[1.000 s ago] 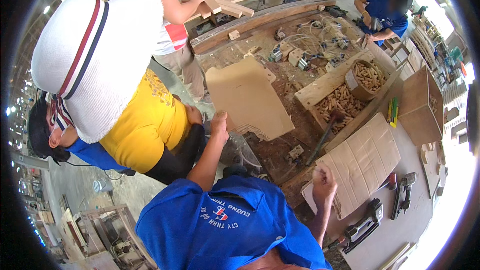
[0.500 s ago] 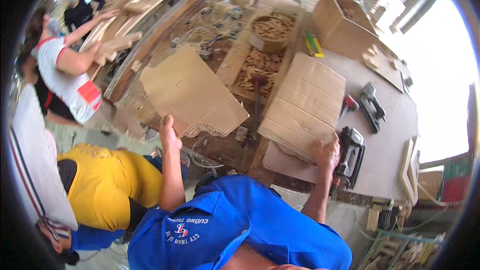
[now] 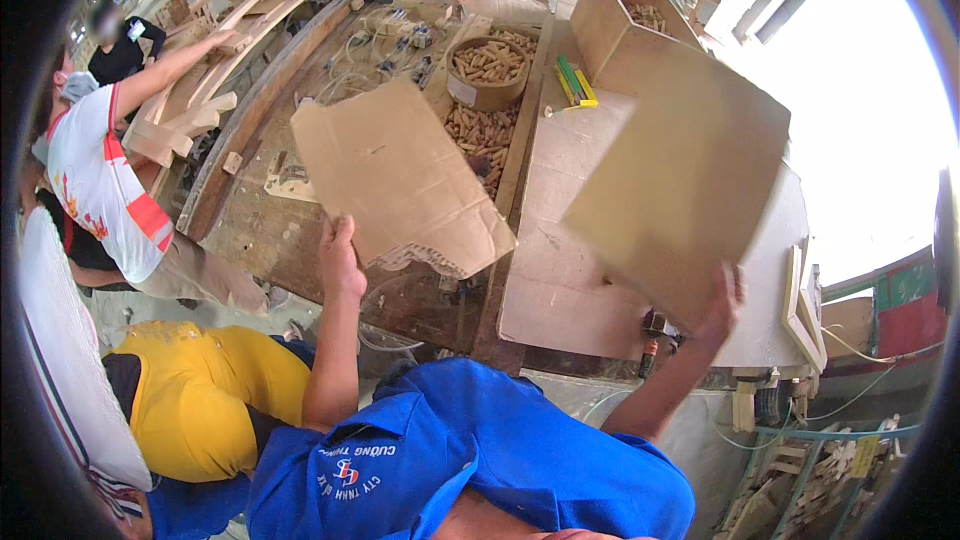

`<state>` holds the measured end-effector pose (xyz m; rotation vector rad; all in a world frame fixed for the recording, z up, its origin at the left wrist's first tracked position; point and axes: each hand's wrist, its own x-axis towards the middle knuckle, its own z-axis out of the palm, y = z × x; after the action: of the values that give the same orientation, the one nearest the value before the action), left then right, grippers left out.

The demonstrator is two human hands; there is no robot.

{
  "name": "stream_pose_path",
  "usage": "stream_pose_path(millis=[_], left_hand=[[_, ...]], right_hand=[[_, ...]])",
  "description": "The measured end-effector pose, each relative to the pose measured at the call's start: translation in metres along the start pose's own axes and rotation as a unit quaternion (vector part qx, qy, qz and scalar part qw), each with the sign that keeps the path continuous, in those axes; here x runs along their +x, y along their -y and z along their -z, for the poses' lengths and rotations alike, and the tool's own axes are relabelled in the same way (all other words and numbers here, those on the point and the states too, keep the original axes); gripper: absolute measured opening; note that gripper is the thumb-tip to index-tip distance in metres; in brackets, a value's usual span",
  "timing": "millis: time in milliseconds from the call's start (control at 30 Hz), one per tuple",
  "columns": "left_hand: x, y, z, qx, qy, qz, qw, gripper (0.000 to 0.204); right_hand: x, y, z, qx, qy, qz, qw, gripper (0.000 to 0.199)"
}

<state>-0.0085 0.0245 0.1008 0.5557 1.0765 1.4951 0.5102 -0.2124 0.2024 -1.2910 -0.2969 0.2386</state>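
Observation:
My left hand point(image 3: 342, 262) grips a stack of brown cardboard sheets point(image 3: 400, 175) by its near left corner, tilted above the workbench. The stack's near edge is ragged, with several layers showing. On the right, my right hand point(image 3: 722, 305) holds a larger cardboard sheet point(image 3: 690, 170) near its lower right corner. That sheet is raised over the grey bench top point(image 3: 560, 310) and slightly blurred. It hides most of the surface behind it, including the nail guns; only part of a black and red tool point(image 3: 652, 345) shows below its lower edge.
Wooden dowels fill a round tub point(image 3: 488, 90) and a long wooden trough point(image 3: 520, 185). Beyond stands a plywood box point(image 3: 610, 30), with a green and yellow packet point(image 3: 573, 83) nearby. Air hoses and fittings point(image 3: 395, 35) lie on the bench. A person in yellow trousers point(image 3: 200, 390) and other workers are close at left.
My right hand has lifted its cardboard up and to the right off the bench, baring grey surface and covering the nail guns. The left-hand stack has shifted slightly right, and my view has shifted.

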Motion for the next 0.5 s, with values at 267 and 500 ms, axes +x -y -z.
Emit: stream_pose_path(millis=[267,500], left_hand=[[-0.042,0.054,-0.124,0.116,0.162,0.075,0.977,0.046],[-0.039,0.086,-0.131,0.419,0.317,-0.084,0.847,0.071]], right_hand=[[-0.018,0.080,-0.035,0.100,0.012,0.159,0.982,0.054],[-0.045,0.058,-0.114,-0.277,0.093,0.260,0.921,0.025]])
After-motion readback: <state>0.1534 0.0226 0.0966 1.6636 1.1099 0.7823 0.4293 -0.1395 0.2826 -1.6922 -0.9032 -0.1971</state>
